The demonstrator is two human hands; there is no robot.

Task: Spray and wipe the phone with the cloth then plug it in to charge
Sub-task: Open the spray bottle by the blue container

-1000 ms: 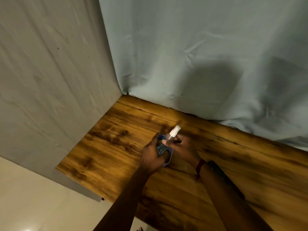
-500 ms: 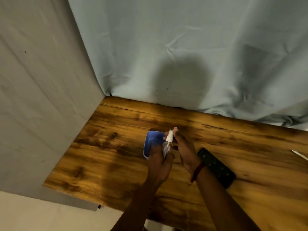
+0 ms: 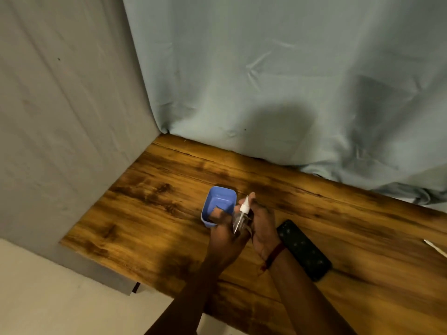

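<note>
Currently at the spray step, by my judgement: my left hand [image 3: 225, 234] and right hand [image 3: 262, 223] both clasp the small clear spray bottle [image 3: 240, 220], white nozzle up, above the wood-grain table [image 3: 150, 213]. Dark glossy phone [image 3: 303, 249] lies flat, near right; blue plastic tub [image 3: 219, 204] just left. Next: aim nozzle at phone. No cloth visible.

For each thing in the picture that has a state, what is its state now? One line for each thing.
spray bottle: held between both hands, nozzle up, above the table
left hand: closed on the bottle
right hand: on the bottle, fingertip by the nozzle
blue container: open, looks empty
phone: flat on the table, screen dark, no cable attached
</note>
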